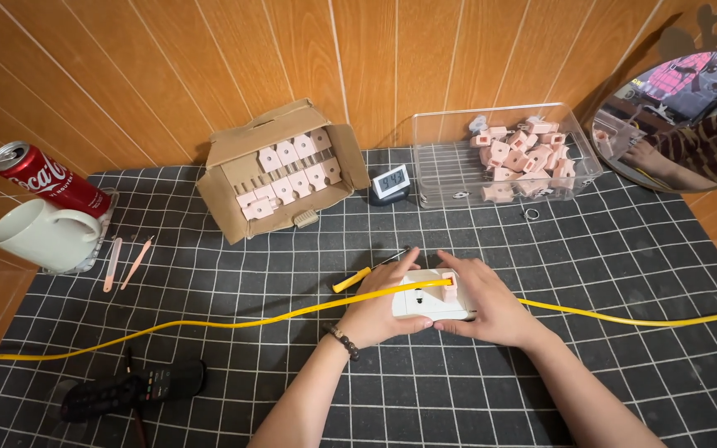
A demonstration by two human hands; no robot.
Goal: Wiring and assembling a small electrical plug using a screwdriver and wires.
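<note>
Both hands hold a small white box-shaped device [419, 304] on the black gridded mat [541, 265]. My left hand [379, 309] grips its left side, my right hand [483, 300] its right side. A pink plastic piece [450, 287] sits on the device's top right, under my right fingers. A yellow cable [209, 325] runs across the mat from the left edge, over the device, and out to the right. A yellow-handled screwdriver [357, 278] lies just behind my left hand.
An open cardboard box [280, 170] of pink-white parts and a clear plastic bin [504, 153] with pink pieces stand at the back. Between them is a small digital clock [392, 181]. A red can [39, 177], white mug [39, 236], tweezers [137, 262], remote [134, 388], mirror [682, 120] surround.
</note>
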